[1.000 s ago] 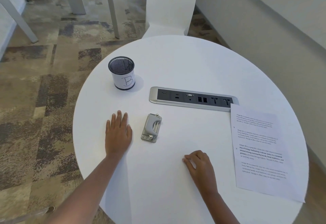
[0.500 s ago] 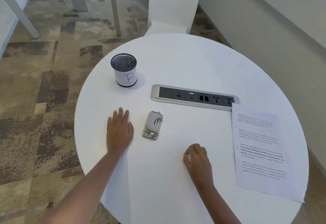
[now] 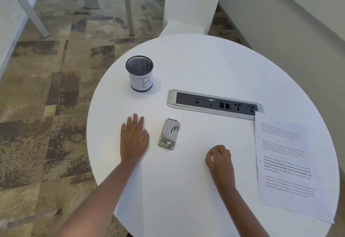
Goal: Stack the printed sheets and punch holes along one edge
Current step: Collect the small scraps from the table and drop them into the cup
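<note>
The printed sheets [image 3: 287, 164] lie flat on the right side of the round white table [image 3: 205, 65], looking like one stack with text facing up. A small grey metal hole punch [image 3: 169, 134] sits near the table's middle. My left hand [image 3: 133, 137] rests palm down just left of the punch, fingers together, holding nothing. My right hand [image 3: 220, 159] rests on the table between the punch and the sheets, fingers curled under, with nothing visible in it. Neither hand touches the punch or the paper.
A black mesh pen cup [image 3: 140, 73] with a white label marked "B" stands at the back left. A silver power and data socket strip [image 3: 214, 104] is set into the table behind the punch. A white chair [image 3: 190, 5] stands beyond the far edge.
Both hands stay in about the same spots on the table. My right hand's fingers have curled in a little more. The camera has shifted slightly.
</note>
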